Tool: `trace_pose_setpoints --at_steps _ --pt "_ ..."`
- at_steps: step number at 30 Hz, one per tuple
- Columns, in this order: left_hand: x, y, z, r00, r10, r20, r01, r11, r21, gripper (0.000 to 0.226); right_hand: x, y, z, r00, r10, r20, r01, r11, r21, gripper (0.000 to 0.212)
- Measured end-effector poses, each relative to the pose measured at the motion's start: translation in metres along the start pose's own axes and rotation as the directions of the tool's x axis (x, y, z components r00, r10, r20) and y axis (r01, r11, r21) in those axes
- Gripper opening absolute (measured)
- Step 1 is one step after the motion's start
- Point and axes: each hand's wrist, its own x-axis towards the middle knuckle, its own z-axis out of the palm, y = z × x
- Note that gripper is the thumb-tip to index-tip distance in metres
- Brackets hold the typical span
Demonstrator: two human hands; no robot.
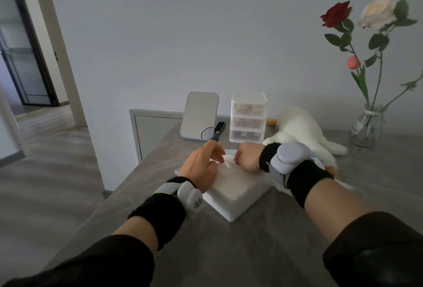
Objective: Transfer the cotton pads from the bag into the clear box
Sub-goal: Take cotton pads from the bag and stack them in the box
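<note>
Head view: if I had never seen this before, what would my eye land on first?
Most likely the two hands at the centre: the left hand and right hand both pinch the far end of a white bag on the grey table. Next, the red rose and white rose in a glass vase at the far right, with a white plush goose lying nearby.

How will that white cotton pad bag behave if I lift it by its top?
Probably light: the bag looks puffy and soft. Its top crumples where the left hand and right hand pinch it, so it'd likely sag.
</note>
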Motion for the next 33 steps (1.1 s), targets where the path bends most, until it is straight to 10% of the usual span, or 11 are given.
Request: trace_pose_setpoints --at_steps 33 --pt "-0.002 0.001 0.004 0.997 0.063 0.043 -0.068 0.99 0.122 0.061 -0.034 -0.015 -0.006 0.996 0.054 0.073 -0.088 0.785 0.614 0.031"
